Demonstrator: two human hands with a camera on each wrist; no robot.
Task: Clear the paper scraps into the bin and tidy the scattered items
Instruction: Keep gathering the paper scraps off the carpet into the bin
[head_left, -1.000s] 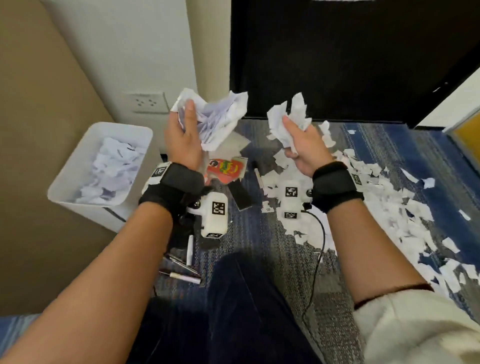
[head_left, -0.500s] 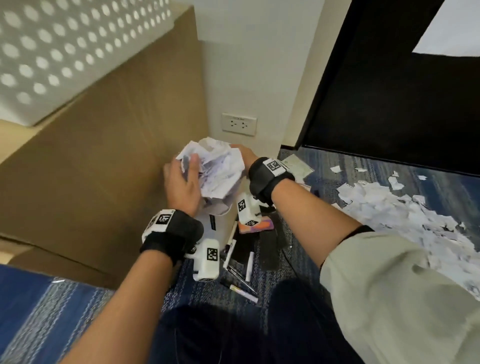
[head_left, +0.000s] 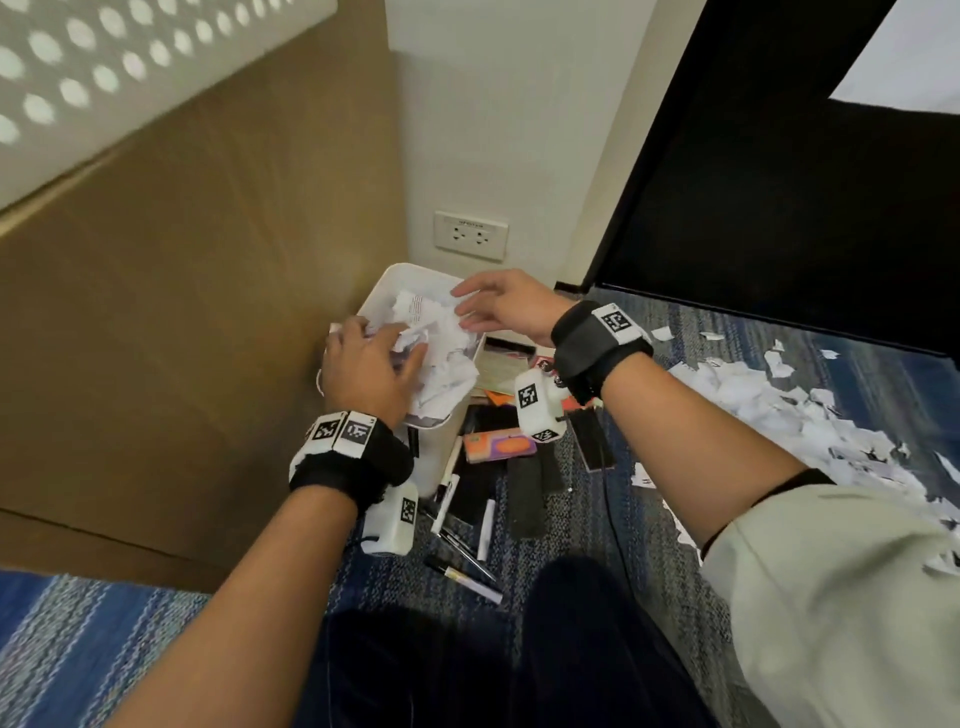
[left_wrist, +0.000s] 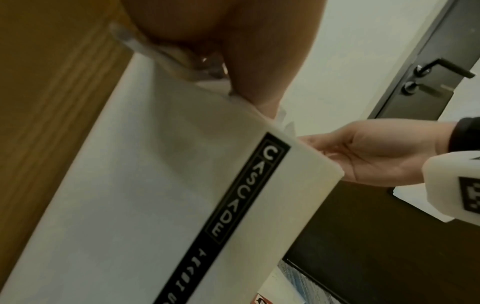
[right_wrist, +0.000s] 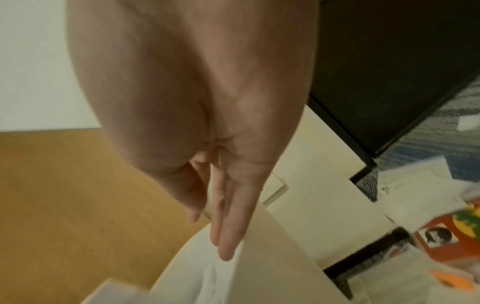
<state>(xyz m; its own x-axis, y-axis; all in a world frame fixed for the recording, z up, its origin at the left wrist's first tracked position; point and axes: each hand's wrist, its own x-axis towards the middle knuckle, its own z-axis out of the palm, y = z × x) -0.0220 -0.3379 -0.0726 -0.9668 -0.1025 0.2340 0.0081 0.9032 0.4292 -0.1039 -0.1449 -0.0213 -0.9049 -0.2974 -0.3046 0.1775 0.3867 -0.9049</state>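
Note:
A white bin (head_left: 387, 283) stands in the corner against the brown panel, heaped with crumpled paper scraps (head_left: 444, 358). My left hand (head_left: 371, 364) lies on top of the heap at the bin's left side, fingers spread over the scraps and pressing on them. My right hand (head_left: 491, 306) hovers just over the bin's far right rim with straight fingers, holding nothing. In the left wrist view the bin's wall (left_wrist: 155, 185) with a black label fills the frame, and the right hand (left_wrist: 374, 152) shows past its corner. The right wrist view shows straight fingers (right_wrist: 228, 230) over the bin.
A wide pile of paper scraps (head_left: 779, 410) covers the blue carpet at right. Beside the bin lie an orange packet (head_left: 498, 448), black strips (head_left: 525, 493) and pens (head_left: 462, 571). A wall socket (head_left: 470, 235) is behind the bin, a black door (head_left: 753, 182) to the right.
Both hands carried wads of scraps left to the bin. The wads now lie in the bin; the right hand has let go and opened, and the left hand has dropped onto the heap.

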